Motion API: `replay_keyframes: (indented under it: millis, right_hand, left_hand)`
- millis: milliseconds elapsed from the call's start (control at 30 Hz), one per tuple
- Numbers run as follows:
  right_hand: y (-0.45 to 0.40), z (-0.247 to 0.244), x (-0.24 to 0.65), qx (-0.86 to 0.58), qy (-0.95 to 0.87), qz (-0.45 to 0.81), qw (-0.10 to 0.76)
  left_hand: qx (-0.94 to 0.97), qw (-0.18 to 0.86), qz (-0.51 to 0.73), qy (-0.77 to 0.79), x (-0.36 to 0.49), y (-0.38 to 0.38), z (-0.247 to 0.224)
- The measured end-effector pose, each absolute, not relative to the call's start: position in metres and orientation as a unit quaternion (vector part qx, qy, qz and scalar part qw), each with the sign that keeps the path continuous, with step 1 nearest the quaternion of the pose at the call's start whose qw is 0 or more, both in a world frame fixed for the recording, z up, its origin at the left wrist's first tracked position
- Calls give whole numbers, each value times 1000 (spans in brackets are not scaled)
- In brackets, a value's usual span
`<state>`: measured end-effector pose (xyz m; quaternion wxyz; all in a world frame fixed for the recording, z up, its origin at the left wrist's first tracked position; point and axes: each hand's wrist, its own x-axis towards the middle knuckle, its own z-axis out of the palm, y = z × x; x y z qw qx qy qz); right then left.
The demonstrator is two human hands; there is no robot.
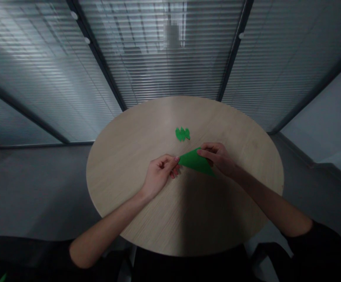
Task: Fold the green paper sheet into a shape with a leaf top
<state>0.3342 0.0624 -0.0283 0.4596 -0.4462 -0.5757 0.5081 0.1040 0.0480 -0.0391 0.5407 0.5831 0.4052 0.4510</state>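
Both my hands hold a triangular sheet of green paper point(195, 161) a little above the round wood-grain table point(135, 168). My left hand point(160, 174) pinches the sheet's left tip between its fingertips. My right hand point(217, 156) grips the upper edge, with the fingers lying over the paper. Beyond the hands, a small green paper shape with pointed lobes point(182, 134) lies flat on the tabletop. It stands apart from both hands.
Glass partitions with horizontal blinds point(170, 66) stand beyond the table, and a blurred patch point(173, 34) shows behind the glass. Grey floor point(38, 188) surrounds the table. My dark sleeves show at the lower corners.
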Motion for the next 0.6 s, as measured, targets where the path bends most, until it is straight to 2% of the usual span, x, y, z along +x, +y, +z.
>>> replay_keyframes:
  millis: [200,467,600]
  right_hand:
    - [64,-30,336,-440,-603,494,446]
    - [63,-28,333,-433,-618,459,468]
    - [60,-28,332,-416,-625,480,453]
  left_hand:
    - [572,539,474,397,105,47,-38]
    - [577,523,482,402,104,45,-35]
    - [588,518,480,395,108,40,-31]
